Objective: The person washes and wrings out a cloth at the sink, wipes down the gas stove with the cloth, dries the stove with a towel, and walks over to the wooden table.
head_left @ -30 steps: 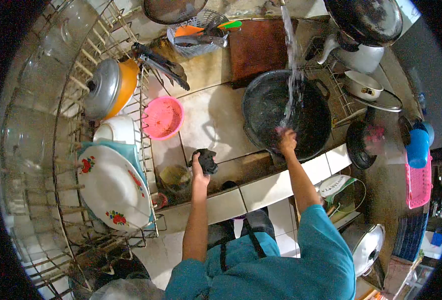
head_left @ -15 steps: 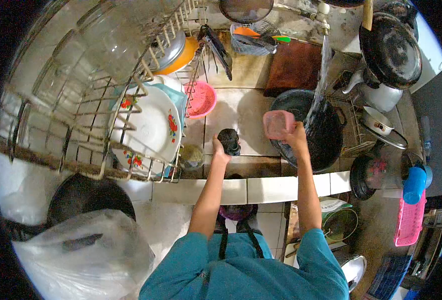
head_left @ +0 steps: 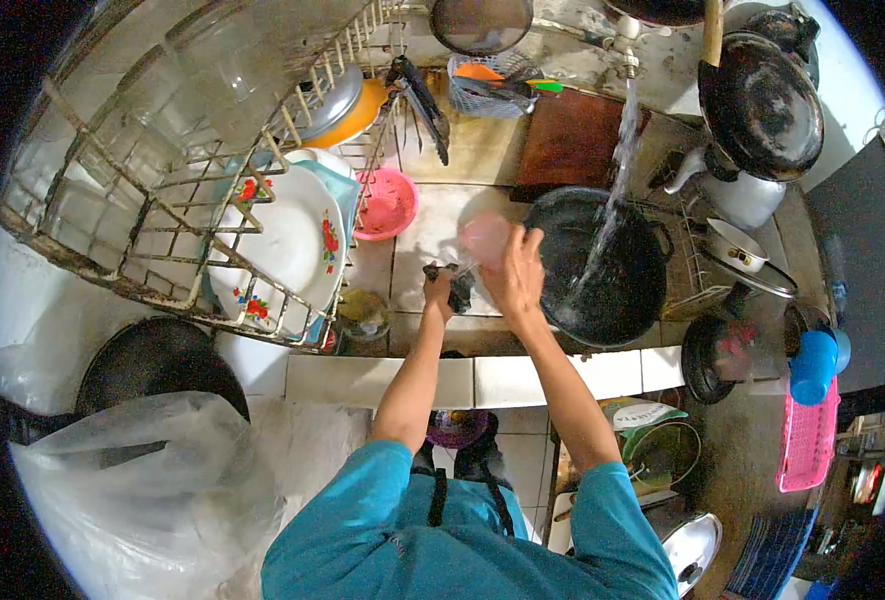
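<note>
1. My left hand [head_left: 437, 292] curls round the dark cloth [head_left: 460, 291]; snug is best.
2. My right hand [head_left: 515, 278], half-open, grips the pink cup [head_left: 483, 240] (blurry!) beside the tub [head_left: 602, 300]; level avoids spills.

The far-left plate [head_left: 292, 240] looks smooth and glossy, like glazed ceramic; the basin [head_left: 602, 265] to its right, dark plastic with a wet sheen. The near-left bag [head_left: 152, 490] is crinkled clear plastic, the shirt [head_left: 462, 540] matt cloth, the tap [head_left: 630, 62] shiny metal.
</note>
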Demonstrator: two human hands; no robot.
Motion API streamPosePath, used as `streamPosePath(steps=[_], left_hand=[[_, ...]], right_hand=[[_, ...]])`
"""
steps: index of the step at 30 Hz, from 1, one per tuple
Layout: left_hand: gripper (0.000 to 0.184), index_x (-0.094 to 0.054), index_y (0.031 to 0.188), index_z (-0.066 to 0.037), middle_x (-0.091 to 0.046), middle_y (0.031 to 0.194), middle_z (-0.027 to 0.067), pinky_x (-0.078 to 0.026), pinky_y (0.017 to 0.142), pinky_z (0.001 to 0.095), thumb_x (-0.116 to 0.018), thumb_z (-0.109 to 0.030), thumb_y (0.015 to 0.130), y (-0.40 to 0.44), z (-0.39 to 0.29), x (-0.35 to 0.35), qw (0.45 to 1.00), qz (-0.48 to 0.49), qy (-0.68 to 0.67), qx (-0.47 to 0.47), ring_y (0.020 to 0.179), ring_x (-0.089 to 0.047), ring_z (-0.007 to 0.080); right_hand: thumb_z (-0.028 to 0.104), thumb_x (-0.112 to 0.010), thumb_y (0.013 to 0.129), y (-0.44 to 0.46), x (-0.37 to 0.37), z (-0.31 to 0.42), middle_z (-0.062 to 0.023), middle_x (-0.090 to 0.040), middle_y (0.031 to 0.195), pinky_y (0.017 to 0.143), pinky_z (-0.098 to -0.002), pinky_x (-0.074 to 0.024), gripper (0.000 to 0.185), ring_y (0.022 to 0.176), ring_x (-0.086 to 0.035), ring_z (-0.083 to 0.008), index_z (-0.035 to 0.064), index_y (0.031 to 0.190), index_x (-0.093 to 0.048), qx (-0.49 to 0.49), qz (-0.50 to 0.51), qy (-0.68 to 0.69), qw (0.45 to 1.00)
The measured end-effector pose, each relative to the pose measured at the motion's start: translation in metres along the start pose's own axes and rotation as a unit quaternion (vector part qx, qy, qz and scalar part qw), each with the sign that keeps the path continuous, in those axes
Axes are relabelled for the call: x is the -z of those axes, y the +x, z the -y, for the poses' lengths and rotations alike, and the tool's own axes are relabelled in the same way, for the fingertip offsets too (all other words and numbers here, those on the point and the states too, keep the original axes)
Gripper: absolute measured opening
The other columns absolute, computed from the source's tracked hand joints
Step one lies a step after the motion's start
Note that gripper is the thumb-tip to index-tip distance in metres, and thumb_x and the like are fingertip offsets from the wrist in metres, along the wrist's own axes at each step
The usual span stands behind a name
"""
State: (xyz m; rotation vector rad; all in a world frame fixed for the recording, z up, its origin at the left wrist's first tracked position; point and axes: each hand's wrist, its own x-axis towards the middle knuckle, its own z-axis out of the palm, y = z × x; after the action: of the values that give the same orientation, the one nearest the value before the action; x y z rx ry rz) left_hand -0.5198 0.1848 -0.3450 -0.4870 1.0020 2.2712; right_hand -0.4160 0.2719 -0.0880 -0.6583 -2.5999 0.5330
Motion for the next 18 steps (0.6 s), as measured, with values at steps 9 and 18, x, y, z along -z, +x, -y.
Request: streamPosePath(steps=[9,18], left_hand=[[0.047,-0.054,0.1,0.009,-0.064,0.094,0.0198,-0.051,0.07,0.0416,-0.064,-0.031,0.079,-0.015,-0.014,-0.032,0.938,-0.227,0.255,-0.056,0.079,-0.064,0.0307],[0.048,-0.056,0.092,0.011,-0.065,0.078,0.0191,-0.053,0.057,0.0391,-0.065,-0.034,0.077,-0.053,-0.05,-0.06,0.884,-0.264,0.364,-0.127,0.061,-0.065,0.0281]], right_hand=[[0.038,-0.077,0.067,-0.039,0.055,-0.202,-0.0276,-0.045,0.112,0.078,-0.048,-0.053,0.073,0.088,-0.059,-0.047,-0.0066,0.111,-0.039,-0.267,-0.03,-0.119,0.956],[0.023,-0.071,0.077,-0.019,0.006,-0.36,-0.0258,-0.059,0.099,0.056,-0.0382,-0.0587,0.043,0.073,-0.065,-0.0334,-0.0118,0.094,-0.053,-0.397,0.033,0.077,0.914]])
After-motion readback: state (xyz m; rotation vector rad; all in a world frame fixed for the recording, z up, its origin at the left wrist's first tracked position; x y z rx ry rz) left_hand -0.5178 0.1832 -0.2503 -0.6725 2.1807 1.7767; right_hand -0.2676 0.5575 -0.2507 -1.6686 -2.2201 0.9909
